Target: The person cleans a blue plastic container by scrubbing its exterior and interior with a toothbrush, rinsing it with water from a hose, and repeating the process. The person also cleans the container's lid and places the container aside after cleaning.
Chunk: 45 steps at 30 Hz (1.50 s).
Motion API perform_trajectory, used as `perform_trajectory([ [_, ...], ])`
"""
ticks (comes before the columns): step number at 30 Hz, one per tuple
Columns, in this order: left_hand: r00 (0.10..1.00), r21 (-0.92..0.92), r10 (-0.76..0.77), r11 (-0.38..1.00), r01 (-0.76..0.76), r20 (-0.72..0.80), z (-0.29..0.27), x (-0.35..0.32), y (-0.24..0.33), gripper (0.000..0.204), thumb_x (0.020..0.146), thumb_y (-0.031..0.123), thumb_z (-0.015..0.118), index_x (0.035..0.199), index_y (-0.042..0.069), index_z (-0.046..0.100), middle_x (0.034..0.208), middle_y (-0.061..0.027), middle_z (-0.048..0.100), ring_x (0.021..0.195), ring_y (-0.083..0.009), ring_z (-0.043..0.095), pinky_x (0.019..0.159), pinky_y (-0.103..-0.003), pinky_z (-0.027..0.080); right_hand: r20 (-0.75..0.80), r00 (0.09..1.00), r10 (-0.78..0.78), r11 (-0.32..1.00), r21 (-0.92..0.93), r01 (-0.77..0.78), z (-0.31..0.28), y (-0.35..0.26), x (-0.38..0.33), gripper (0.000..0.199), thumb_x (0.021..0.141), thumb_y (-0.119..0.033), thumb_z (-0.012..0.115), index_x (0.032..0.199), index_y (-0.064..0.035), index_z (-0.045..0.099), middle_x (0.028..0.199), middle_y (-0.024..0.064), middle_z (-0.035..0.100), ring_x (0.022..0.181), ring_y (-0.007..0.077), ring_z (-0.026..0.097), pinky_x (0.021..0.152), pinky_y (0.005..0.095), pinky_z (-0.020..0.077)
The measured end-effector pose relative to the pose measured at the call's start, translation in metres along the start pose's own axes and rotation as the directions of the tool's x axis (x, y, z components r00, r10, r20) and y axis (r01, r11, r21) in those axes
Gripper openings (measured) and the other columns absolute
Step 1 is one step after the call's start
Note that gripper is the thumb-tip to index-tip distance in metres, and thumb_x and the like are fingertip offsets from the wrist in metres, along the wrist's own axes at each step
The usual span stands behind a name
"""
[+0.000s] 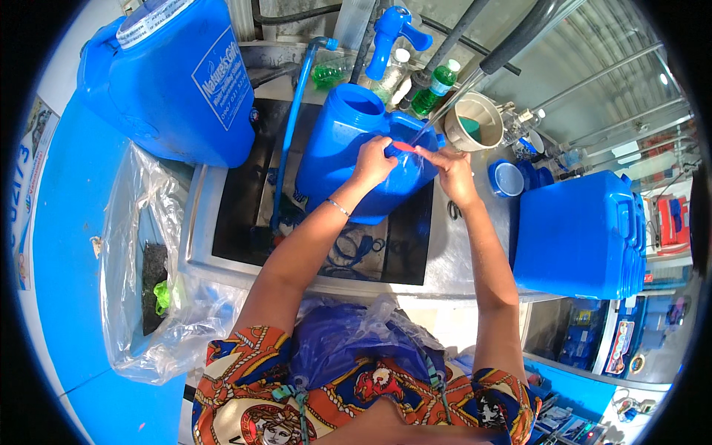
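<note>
A large blue water jug (326, 159) with a wide open mouth stands tilted in the sink (196, 237). Just over its shoulder, beside the handle, my two hands meet at a small red strip (404, 147) whose exact kind I cannot make out. My left hand (375, 160) is closed, pinching the strip's left end. At the other end my right hand (454, 170) is closed too, thumb and finger against the strip. A thin metal tube (454, 104) slants down toward the jug close to my right hand.
Another blue jug (185, 81) stands at the left by a blue pipe (297, 111) and clear plastic sheeting (141, 245). Behind are a blue tap (397, 37), bottles of green liquid (437, 85) and a whitish pail (486, 111). More blue jugs (571, 237) line the right.
</note>
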<state>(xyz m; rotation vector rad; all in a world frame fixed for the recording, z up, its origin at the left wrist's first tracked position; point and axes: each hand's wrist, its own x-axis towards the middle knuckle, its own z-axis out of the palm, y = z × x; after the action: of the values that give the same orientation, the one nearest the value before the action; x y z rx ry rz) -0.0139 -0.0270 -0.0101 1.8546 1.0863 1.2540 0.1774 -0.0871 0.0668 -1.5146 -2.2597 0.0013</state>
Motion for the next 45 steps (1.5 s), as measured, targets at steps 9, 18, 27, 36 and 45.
perform_trajectory([
  [9, 0.999, 0.063, -0.013, 0.998, 0.01, 0.052, -0.003, 0.003, 0.007, 0.028, 0.067, 0.007, 0.072, 0.093, 0.001, 0.063, 0.086, -0.0192, 0.062, 0.079, -0.0372, 0.063, 0.069, -0.043, 0.049, 0.025, 0.997, -0.076, 0.995, -0.057, 0.077, -0.007, 0.012, 0.014, 0.055, 0.071, 0.002, 0.06, 0.114, -0.0312, 0.071, 0.073, 0.0029, 0.058, 0.074, 0.0206, 0.057, 0.078, 0.0369, 0.0321],
  [18, 0.997, 0.124, -0.04, 0.992, 0.032, 0.062, -0.004, 0.008, 0.013, 0.022, 0.065, 0.007, 0.073, 0.084, -0.001, 0.063, 0.084, -0.0192, 0.063, 0.082, -0.0382, 0.063, 0.072, -0.045, 0.05, 0.017, 0.997, -0.079, 0.996, -0.029, 0.079, -0.015, 0.009, 0.022, 0.054, 0.072, 0.006, 0.061, 0.112, -0.0294, 0.072, 0.077, 0.0018, 0.06, 0.078, 0.0185, 0.057, 0.081, 0.0361, 0.0309],
  [27, 0.998, 0.022, -0.01, 1.0, 0.009, 0.07, -0.002, 0.012, 0.01, 0.025, 0.067, 0.008, 0.07, 0.092, 0.004, 0.064, 0.085, -0.0169, 0.062, 0.081, -0.0351, 0.062, 0.069, -0.042, 0.048, 0.022, 0.989, -0.145, 0.988, -0.051, 0.146, -0.02, 0.011, 0.027, 0.054, 0.07, 0.006, 0.061, 0.11, -0.0293, 0.073, 0.074, 0.002, 0.058, 0.076, 0.019, 0.057, 0.08, 0.0358, 0.0305],
  [36, 0.997, 0.046, 0.01, 0.999, -0.014, 0.074, -0.006, 0.012, 0.022, 0.024, 0.066, 0.005, 0.071, 0.089, 0.001, 0.066, 0.085, -0.0188, 0.063, 0.082, -0.0376, 0.063, 0.072, -0.044, 0.05, 0.053, 0.992, -0.111, 0.991, -0.071, 0.115, -0.023, 0.011, 0.026, 0.054, 0.07, 0.002, 0.06, 0.11, -0.032, 0.072, 0.073, 0.0007, 0.058, 0.079, 0.0197, 0.057, 0.083, 0.0379, 0.0324],
  [45, 0.999, 0.073, 0.034, 0.997, -0.037, 0.037, -0.005, 0.013, 0.019, 0.02, 0.065, 0.005, 0.073, 0.083, 0.001, 0.063, 0.081, -0.018, 0.061, 0.078, -0.0378, 0.062, 0.069, -0.045, 0.049, 0.07, 0.988, -0.136, 0.989, 0.064, 0.131, -0.023, 0.014, 0.024, 0.054, 0.076, 0.008, 0.059, 0.114, -0.0283, 0.071, 0.074, 0.002, 0.058, 0.079, 0.02, 0.057, 0.081, 0.0348, 0.0291],
])
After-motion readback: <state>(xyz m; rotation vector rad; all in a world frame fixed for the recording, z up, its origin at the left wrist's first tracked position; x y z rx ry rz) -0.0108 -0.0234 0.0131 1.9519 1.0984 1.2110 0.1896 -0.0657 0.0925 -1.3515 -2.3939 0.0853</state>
